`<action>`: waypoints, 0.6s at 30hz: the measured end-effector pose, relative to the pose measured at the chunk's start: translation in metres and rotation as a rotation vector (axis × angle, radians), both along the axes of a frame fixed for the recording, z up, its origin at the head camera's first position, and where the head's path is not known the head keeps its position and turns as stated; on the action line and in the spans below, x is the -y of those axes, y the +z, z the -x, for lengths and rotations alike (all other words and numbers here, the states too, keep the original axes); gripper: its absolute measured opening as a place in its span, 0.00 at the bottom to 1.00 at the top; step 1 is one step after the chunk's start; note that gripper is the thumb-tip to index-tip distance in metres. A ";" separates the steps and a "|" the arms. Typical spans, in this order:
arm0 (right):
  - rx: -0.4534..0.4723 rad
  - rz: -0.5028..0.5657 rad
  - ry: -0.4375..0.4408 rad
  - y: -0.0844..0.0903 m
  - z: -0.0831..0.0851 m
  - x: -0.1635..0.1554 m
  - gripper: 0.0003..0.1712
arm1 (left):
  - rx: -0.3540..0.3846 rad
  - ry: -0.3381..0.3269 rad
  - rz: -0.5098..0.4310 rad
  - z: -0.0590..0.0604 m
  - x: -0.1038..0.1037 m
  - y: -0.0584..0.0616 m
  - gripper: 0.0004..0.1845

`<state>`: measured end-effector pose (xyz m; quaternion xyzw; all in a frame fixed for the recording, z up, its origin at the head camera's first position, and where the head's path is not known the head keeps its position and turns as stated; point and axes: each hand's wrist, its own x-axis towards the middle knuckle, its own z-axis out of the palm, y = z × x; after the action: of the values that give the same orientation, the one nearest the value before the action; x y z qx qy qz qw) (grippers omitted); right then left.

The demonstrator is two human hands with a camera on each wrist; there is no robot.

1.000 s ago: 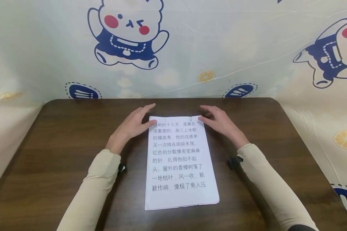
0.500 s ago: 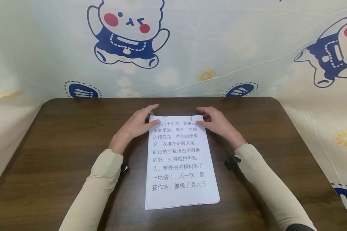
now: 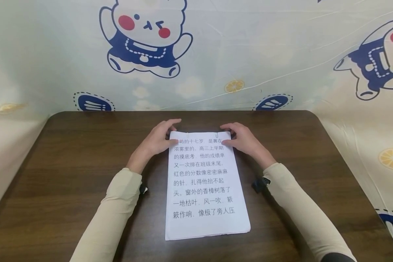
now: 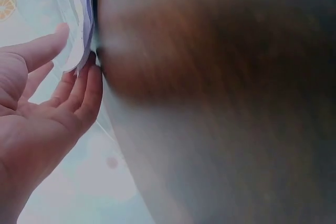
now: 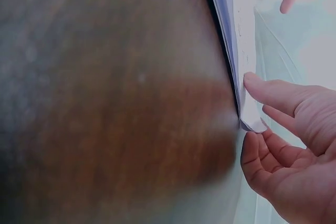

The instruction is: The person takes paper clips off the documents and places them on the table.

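Observation:
A stack of white paper (image 3: 201, 185) printed with large Chinese text lies on the brown table, its lower edge slightly uneven. Two small paper clips (image 3: 217, 135) sit along its far edge. My left hand (image 3: 155, 140) is at the far left corner. In the left wrist view its thumb is held just off the top sheet, while its fingertips (image 4: 93, 77) meet the edge of the stack. At the far right corner my right hand (image 3: 243, 140) pinches the stack. In the right wrist view the thumb rests on the top sheet, with curled fingers (image 5: 252, 153) at the corner.
The wood-grain table (image 3: 68, 174) has rounded far corners. Behind it hangs a pale cloth (image 3: 203, 47) with cartoon bears and orange slices, continuing down the right side. Dark wrist devices (image 3: 261, 184) sit at both cuffs.
Both hands have closed in slightly toward each other over the far corners, and the right thumb now lies further onto the top sheet. The stack has stayed nearly in place.

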<state>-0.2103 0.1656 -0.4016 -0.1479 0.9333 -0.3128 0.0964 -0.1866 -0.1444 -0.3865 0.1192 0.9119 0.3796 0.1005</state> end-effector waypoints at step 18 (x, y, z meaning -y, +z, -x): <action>0.004 0.017 0.020 0.003 0.001 -0.002 0.35 | 0.054 0.013 -0.046 0.000 -0.004 0.000 0.32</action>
<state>-0.2110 0.1675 -0.3991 -0.1572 0.9289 -0.3199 0.1003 -0.1867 -0.1402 -0.3869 0.1054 0.9007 0.4040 0.1198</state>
